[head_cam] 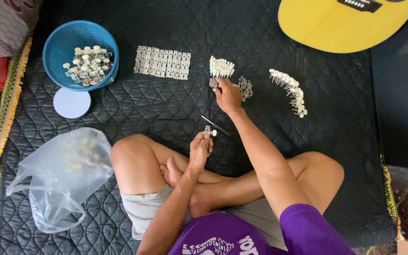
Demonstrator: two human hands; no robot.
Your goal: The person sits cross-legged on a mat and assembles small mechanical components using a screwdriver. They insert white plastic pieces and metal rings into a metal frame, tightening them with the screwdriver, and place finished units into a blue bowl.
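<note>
Black quilted mat [175, 108] lay under a cross-legged person. Left hand [200, 148] had fingers clenched on a small metal tuning peg with white knob [209, 132], held above the knees. Right hand [227, 93] reached forward, fingertips pinching at a row of white knobs [221, 67], beside a pile of small rings [245, 87]. Thin dark tool [215, 125] lay between the hands. Blue basket [67, 42] of pegs sat far left.

- I see one package: a clear plastic bag [60, 177], crumpled and puffed, lying on the dark quilted mat [166, 104] by my left knee.
- I see no labels, signs or screens.
</note>
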